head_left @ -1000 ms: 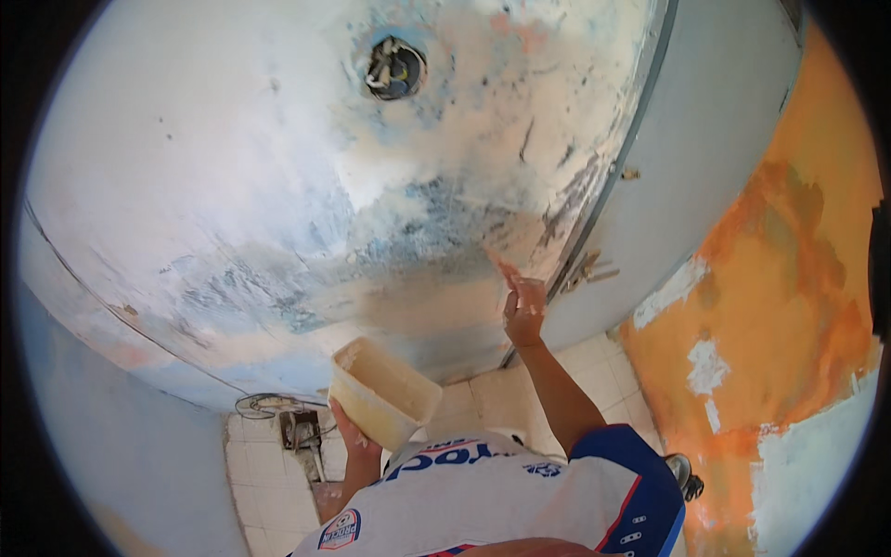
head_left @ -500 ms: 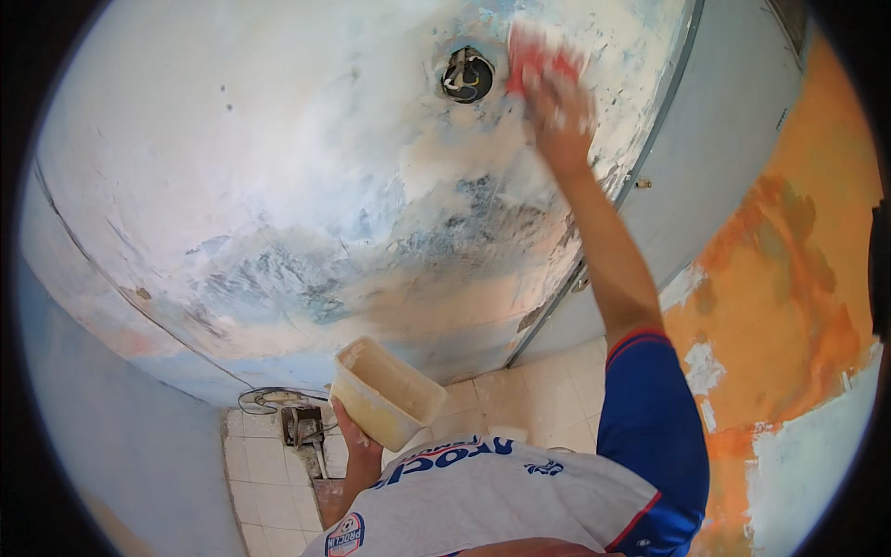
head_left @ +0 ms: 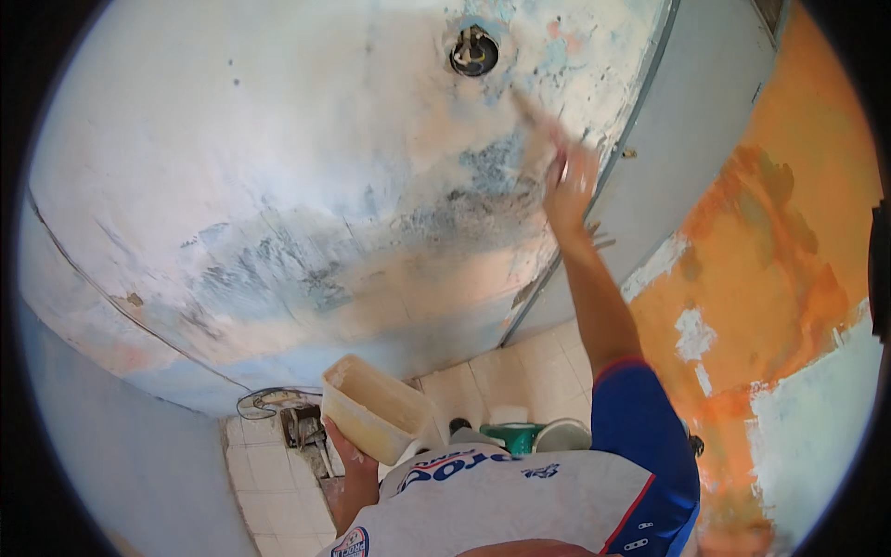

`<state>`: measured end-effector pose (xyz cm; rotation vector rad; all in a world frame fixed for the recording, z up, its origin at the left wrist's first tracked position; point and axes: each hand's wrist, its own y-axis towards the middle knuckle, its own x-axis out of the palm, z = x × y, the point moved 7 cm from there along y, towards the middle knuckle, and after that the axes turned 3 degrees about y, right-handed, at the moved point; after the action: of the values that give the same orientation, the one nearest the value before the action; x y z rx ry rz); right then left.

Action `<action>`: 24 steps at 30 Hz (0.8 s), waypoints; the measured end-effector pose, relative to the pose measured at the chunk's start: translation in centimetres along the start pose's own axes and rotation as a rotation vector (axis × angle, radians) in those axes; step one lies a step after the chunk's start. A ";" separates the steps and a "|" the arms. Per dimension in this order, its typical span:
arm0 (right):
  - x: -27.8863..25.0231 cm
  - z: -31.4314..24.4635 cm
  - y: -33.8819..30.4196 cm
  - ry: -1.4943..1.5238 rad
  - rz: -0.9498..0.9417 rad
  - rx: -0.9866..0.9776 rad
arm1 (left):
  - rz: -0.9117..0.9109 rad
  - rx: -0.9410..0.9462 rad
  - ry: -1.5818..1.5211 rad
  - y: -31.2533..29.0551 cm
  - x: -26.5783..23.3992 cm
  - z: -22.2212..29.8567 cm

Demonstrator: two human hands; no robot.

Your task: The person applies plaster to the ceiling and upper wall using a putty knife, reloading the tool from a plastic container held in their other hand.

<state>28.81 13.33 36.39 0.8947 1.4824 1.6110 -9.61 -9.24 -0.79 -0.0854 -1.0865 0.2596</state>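
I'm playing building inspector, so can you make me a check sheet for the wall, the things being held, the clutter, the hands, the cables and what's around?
Surface: wall is patchy, whitish with dark and peach areas.
Held things: open cream tub; thin flat tool, blurred.
Clutter: green object and pale round container, low down.
Hands: left hand grips the tub; right hand holds the tool; wall contact can't be told.
Cables: dark cable looped low down; wires in round hole.
Surroundings: orange wall with white patches; tiled floor.
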 end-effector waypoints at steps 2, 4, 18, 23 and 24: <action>0.8 0.5 3.4 -0.037 0.094 -0.073 | -0.043 -0.044 -0.038 0.1 -1.0 0.2; 3.4 0.9 0.4 -0.044 0.001 -0.022 | 0.014 -0.033 -0.006 0.1 -2.9 0.3; -0.7 -9.4 -24.3 1.031 -0.072 1.474 | 0.033 -0.058 0.081 -1.1 -4.3 3.3; -4.0 -15.6 -15.7 1.301 -0.127 1.584 | -0.027 0.018 -0.025 2.3 0.3 4.5; -4.4 -16.6 -15.0 1.306 -0.176 1.516 | -0.061 0.049 -0.015 2.9 1.1 4.9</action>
<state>17.28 2.28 20.11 0.1572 3.6933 0.5197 -13.96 -6.42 1.85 -0.0068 -1.0952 0.2324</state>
